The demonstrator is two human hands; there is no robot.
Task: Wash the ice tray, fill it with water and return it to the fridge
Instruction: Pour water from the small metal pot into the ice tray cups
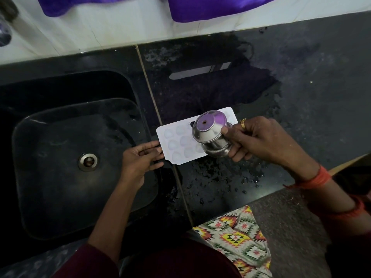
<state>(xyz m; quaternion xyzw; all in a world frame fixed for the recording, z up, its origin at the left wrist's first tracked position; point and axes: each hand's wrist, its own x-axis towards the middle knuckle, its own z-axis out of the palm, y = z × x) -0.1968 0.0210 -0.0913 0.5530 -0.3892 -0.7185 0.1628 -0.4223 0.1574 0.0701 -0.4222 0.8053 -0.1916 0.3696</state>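
Note:
A white ice tray (180, 141) with round hollows lies flat on the wet black counter (301, 87), just right of the sink. My left hand (140, 159) touches the tray's left edge with nearly straight fingers. My right hand (259, 137) grips a small steel pot (210, 135), tilted on its side over the tray's right half, its mouth turned toward me and to the left. The pot hides part of the tray. I cannot tell whether water is coming out.
A black sink (66, 223) with a steel drain (88, 161) lies at the left. Water is spilled over the counter behind and in front of the tray. Purple cloth (210, 7) hangs at the white back wall. A patterned cloth (241, 237) hangs below the counter's front edge.

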